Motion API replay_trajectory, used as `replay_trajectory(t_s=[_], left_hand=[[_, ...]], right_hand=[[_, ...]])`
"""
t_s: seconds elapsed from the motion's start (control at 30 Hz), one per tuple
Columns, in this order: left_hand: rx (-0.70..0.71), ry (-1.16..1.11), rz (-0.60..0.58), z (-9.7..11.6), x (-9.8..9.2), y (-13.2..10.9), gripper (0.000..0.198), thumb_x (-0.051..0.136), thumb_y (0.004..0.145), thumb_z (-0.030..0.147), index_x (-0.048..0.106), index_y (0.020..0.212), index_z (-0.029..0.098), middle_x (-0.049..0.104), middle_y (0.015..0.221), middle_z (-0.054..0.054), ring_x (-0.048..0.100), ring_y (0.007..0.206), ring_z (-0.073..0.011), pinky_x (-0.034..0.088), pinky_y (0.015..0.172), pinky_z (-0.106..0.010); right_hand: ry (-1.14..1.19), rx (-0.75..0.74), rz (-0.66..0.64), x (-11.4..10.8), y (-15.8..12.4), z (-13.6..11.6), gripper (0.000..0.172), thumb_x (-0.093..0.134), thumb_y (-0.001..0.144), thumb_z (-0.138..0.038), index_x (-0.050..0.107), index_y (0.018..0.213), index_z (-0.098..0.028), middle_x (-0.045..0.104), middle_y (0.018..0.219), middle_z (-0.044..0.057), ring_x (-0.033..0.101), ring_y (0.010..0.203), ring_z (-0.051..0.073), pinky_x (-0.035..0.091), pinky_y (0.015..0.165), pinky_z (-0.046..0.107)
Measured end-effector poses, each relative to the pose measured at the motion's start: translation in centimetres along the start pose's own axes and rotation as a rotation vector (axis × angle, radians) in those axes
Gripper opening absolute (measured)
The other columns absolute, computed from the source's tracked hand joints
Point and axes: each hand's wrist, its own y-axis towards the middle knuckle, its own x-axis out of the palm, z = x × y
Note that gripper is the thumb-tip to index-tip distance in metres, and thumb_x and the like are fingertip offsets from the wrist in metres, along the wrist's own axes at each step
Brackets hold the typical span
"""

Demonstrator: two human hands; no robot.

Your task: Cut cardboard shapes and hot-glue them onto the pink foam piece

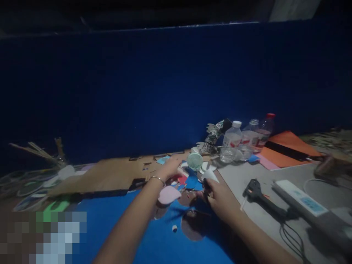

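My left hand (pixel 172 168), with a bracelet at the wrist, reaches over a heap of coloured paper scraps beside the small round pale-green fan (pixel 194 161). Its fingers are stretched out and partly hidden among the scraps. My right hand (pixel 218 196) is closed round a black-handled object (pixel 206 184) whose kind is blurred. Red paper (pixel 182 179) and blue paper (pixel 191 181) lie between the hands. A pale pink paper piece (pixel 168 195) sits under my left wrist. Nearer me, a brown round piece (pixel 195 224) and a small white thing (pixel 174 228) lie on the blue mat (pixel 154 242).
Cardboard (pixel 110 172) stretches along the back left. Plastic bottles (pixel 231 141) and a decorated fish-like figure (pixel 213 137) stand at the back. On the right are a glue gun (pixel 258 196) with its cord, a power strip (pixel 302 200) and orange sheets (pixel 291 145).
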Motion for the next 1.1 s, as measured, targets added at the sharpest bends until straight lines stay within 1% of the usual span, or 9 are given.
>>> replay_trajectory(t_s=[0.13, 0.23, 0.3, 0.37, 0.47, 0.53, 0.67, 0.87, 1.1], left_hand=[[-0.069, -0.227, 0.123, -0.1, -2.3, -2.1, 0.028, 0.052, 0.086, 0.031, 0.054, 0.109, 0.013, 0.058, 0.105, -0.007, 0.059, 0.088, -0.0179, 0.051, 0.074, -0.037], [-0.095, -0.431, 0.284, 0.5, -3.9, -4.0, 0.024, 0.049, 0.085, 0.033, 0.058, 0.092, 0.013, 0.061, 0.078, -0.003, 0.06, 0.062, -0.0131, 0.051, 0.054, -0.025], [-0.103, -0.558, 0.406, 1.3, -4.9, -5.3, 0.025, 0.048, 0.083, 0.037, 0.057, 0.089, 0.014, 0.059, 0.07, -0.001, 0.058, 0.052, -0.011, 0.049, 0.045, -0.021], [-0.102, -0.663, 0.5, 2.4, -5.7, -6.6, 0.026, 0.051, 0.08, 0.039, 0.056, 0.088, 0.015, 0.058, 0.068, 0.001, 0.057, 0.048, -0.0097, 0.048, 0.041, -0.02], [-0.098, -0.776, 0.589, 4.0, -6.6, -8.3, 0.025, 0.054, 0.078, 0.039, 0.055, 0.086, 0.016, 0.057, 0.064, 0.002, 0.056, 0.044, -0.0095, 0.047, 0.037, -0.018], [-0.095, -0.827, 0.618, 5.0, -6.9, -9.1, 0.024, 0.056, 0.077, 0.038, 0.056, 0.084, 0.015, 0.057, 0.062, 0.002, 0.057, 0.045, -0.0104, 0.048, 0.037, -0.019], [-0.09, -0.888, 0.665, 6.3, -6.8, -10.3, 0.021, 0.06, 0.075, 0.035, 0.056, 0.081, 0.015, 0.058, 0.062, 0.002, 0.059, 0.046, -0.012, 0.05, 0.038, -0.021], [-0.091, -0.908, 0.686, 7.1, -6.3, -11.5, 0.016, 0.061, 0.074, 0.03, 0.057, 0.082, 0.017, 0.061, 0.066, 0.002, 0.062, 0.048, -0.0138, 0.053, 0.041, -0.024], [-0.095, -0.938, 0.65, 6.8, -6.7, -12.0, 0.019, 0.065, 0.072, 0.03, 0.057, 0.083, 0.017, 0.063, 0.066, 0.002, 0.06, 0.047, -0.011, 0.05, 0.042, -0.02]], right_hand=[[0.095, 0.024, -0.015, -0.7, -0.2, -0.8, 0.017, 0.053, 0.078, -0.038, 0.051, 0.078, -0.021, 0.059, 0.08, 0.004, 0.052, 0.068, 0.02, 0.033, 0.056, 0.027], [0.221, 0.051, -0.046, -1.1, -0.6, -1.8, 0.018, 0.055, 0.076, -0.038, 0.055, 0.082, -0.021, 0.06, 0.076, 0.002, 0.054, 0.067, 0.02, 0.035, 0.056, 0.026], [0.334, 0.064, -0.075, -1.1, -1.0, -2.5, 0.019, 0.057, 0.075, -0.039, 0.059, 0.083, -0.021, 0.062, 0.075, 0.002, 0.055, 0.067, 0.02, 0.037, 0.057, 0.026], [0.468, 0.063, -0.157, -0.9, -1.2, -3.3, 0.021, 0.058, 0.075, -0.039, 0.061, 0.083, -0.02, 0.063, 0.075, 0.002, 0.056, 0.068, 0.02, 0.039, 0.058, 0.026], [0.646, 0.024, -0.329, -0.3, -1.2, -4.4, 0.025, 0.056, 0.078, -0.04, 0.062, 0.084, -0.017, 0.063, 0.075, 0.003, 0.056, 0.069, 0.019, 0.04, 0.06, 0.026], [0.726, 0.05, -0.389, 0.1, -0.9, -5.2, 0.029, 0.054, 0.08, -0.043, 0.062, 0.084, -0.016, 0.062, 0.072, 0.003, 0.056, 0.066, 0.018, 0.041, 0.058, 0.026], [0.816, 0.154, -0.396, 0.6, 0.1, -6.9, 0.03, 0.053, 0.08, -0.045, 0.059, 0.08, -0.016, 0.059, 0.069, 0.003, 0.055, 0.062, 0.016, 0.039, 0.051, 0.023], [0.801, 0.02, -0.292, 0.9, 1.6, -9.2, 0.028, 0.051, 0.082, -0.039, 0.056, 0.068, -0.015, 0.054, 0.06, 0.0, 0.048, 0.055, 0.012, 0.034, 0.051, 0.022], [0.834, -0.088, -0.28, 1.3, 2.2, -8.8, 0.033, 0.054, 0.078, -0.048, 0.056, 0.076, -0.015, 0.053, 0.066, 0.0, 0.048, 0.06, 0.014, 0.035, 0.055, 0.023]])
